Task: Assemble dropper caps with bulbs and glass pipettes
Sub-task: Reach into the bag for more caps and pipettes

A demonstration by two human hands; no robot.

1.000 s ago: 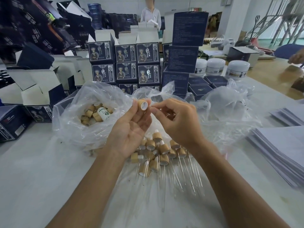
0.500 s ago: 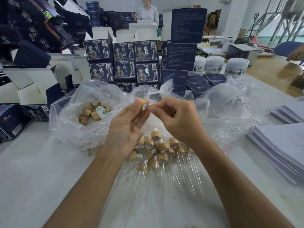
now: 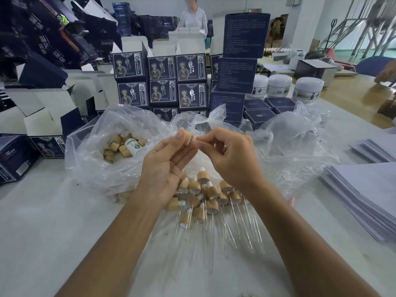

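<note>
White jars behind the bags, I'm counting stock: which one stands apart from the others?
The rightmost white jar; the other two jars stand close together to its left.

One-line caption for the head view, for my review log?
Left hand holds a bamboo cap while right hand pinches something small at its opening.

Caps (image 3: 120, 147) in bag (image 3: 90, 159), left

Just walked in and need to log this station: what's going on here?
A person is putting dropper caps together at a table. The left hand holds one bamboo cap up, open end toward the right hand, which pinches a small part against it. Finished droppers with glass pipettes lie below; loose caps sit in a plastic bag to the left.
</note>
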